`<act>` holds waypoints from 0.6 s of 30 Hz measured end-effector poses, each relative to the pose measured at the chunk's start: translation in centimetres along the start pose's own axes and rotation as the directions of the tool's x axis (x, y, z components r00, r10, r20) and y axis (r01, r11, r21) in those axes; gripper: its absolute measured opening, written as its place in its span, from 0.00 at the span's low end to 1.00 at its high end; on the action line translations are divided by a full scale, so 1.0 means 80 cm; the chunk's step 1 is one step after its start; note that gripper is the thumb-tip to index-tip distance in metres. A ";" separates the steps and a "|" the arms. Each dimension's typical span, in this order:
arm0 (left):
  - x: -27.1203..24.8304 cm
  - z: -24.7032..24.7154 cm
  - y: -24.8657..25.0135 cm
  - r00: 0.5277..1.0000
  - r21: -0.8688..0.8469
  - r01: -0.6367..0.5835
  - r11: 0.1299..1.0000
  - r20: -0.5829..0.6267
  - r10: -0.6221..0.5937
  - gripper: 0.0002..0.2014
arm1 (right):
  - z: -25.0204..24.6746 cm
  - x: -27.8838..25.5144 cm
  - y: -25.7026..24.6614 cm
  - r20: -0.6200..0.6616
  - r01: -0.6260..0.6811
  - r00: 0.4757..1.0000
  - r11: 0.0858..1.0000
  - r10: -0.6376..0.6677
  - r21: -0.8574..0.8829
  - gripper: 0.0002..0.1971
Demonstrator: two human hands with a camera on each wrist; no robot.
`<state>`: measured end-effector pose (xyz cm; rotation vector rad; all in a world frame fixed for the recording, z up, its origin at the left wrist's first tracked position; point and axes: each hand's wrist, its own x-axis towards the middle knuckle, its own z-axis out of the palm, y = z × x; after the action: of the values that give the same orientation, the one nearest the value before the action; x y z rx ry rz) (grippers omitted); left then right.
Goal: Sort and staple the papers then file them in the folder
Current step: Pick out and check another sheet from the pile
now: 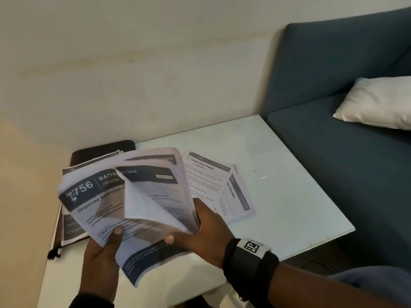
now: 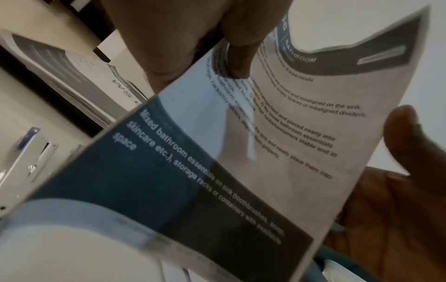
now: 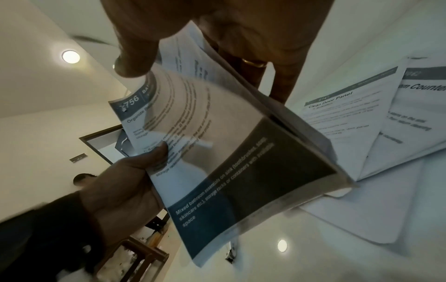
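White glass surface (image 1: pixel 289 196) carries loose sheets (image 1: pixel 206 174) and, at its far left corner, the dark folder (image 1: pixel 89 152). Left hand (image 1: pixel 100 263) and right hand (image 1: pixel 206 236) both grip the fanned bundle (image 1: pixel 138 207) above it (thumbs on top). Risk: curling pages slip from the pinch and mix with sorted sheets.

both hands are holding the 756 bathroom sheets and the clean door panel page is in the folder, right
Not quite. Both hands, left and right, do hold the 756 bathroom sheets, but the head view shows the Clean Door Panel page lying loose on the white table, not in the folder.
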<state>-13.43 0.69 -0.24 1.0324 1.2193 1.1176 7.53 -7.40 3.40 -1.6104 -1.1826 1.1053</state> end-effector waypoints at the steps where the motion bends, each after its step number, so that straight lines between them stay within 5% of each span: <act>1: -0.002 0.002 -0.002 1.000 -0.011 0.003 1.000 0.007 -0.003 0.14 | -0.003 0.002 0.000 -0.011 0.002 1.000 1.000 -0.002 -0.020 0.30; 5: -0.010 0.004 -0.004 0.997 -0.007 -0.019 1.000 0.074 0.019 0.15 | -0.009 0.012 0.011 -0.093 0.017 0.995 0.991 -0.030 -0.136 0.17; 11: -0.014 -0.003 -0.012 0.983 0.083 0.012 0.996 0.183 -0.027 0.18 | -0.011 0.023 0.046 -0.037 0.007 0.999 0.974 -0.015 -0.227 0.21; 18: -0.026 0.012 -0.035 0.997 0.195 0.059 0.979 0.032 -0.066 0.04 | -0.013 0.032 0.057 -0.025 -0.063 0.998 0.998 0.063 -0.014 0.14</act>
<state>-12.30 -1.80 -2.55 1.1486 1.3407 0.9399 10.03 -5.99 -1.11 -1.6778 -1.1332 1.1157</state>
